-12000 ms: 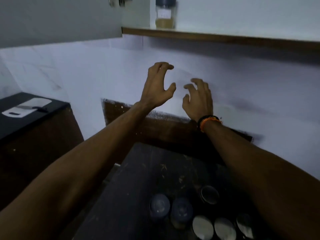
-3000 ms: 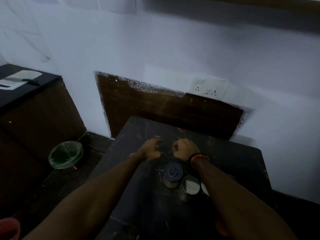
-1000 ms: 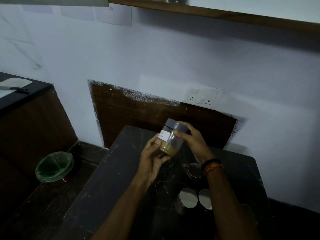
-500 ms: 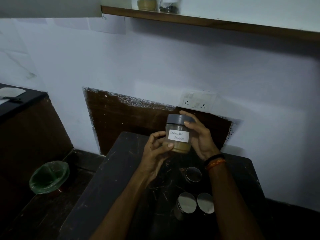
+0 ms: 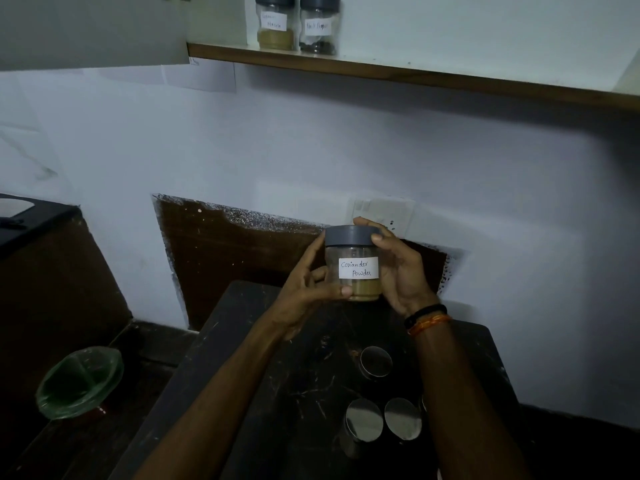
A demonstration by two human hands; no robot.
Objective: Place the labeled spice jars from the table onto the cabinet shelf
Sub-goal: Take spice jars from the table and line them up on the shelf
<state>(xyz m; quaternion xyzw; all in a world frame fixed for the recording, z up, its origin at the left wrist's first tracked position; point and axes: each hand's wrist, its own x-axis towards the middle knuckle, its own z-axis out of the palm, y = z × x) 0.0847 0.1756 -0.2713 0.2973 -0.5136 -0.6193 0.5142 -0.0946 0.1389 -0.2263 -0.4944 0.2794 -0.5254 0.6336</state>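
Raised slightly, coriander jar [image 5: 353, 268] upright, lid up, left hand [image 5: 304, 289] and right hand [image 5: 398, 271] grips clasping it

A single head-worn wide-angle view looks forward and slightly down from close behind the raised forearms, taking in the desk [image 5: 263, 393] below and the shelf [image 5: 415, 72] above
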